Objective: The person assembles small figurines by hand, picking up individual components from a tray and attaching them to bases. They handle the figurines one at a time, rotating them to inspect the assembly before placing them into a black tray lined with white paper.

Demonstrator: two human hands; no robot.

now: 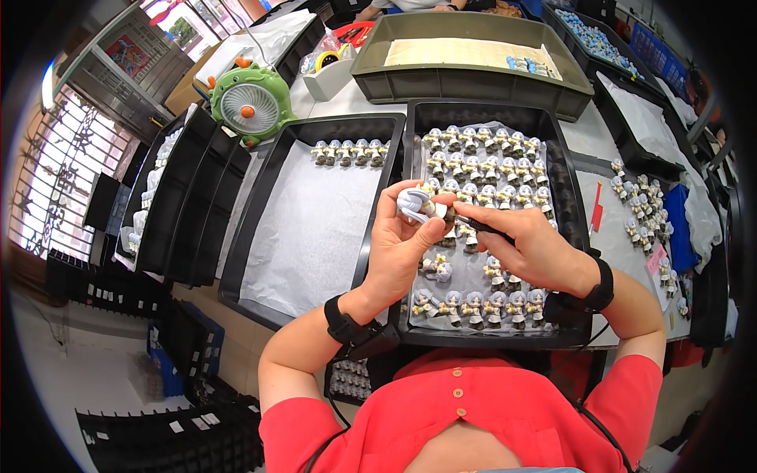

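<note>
My left hand [402, 246] pinches a small figurine [413, 206] with pale grey hair, held up above a black tray. In my right hand [532, 246] is a slim dark pen-like tool [482, 227], its tip close against the figurine's lower part. Whether the tip touches it I cannot tell. Below both hands, the black tray [579, 213] holds rows of similar figurines [489, 167] on white paper. One figurine [437, 269] lies apart from the rows, just under my left hand.
Left of my hands is a second black tray [264, 213], lined with paper, with a short row of figurines [351, 151]. Behind stand a green fan [246, 102] and a large grey-green bin [465, 88]. Loose figurines [645, 206] cluster at the right, near a red tool [597, 211].
</note>
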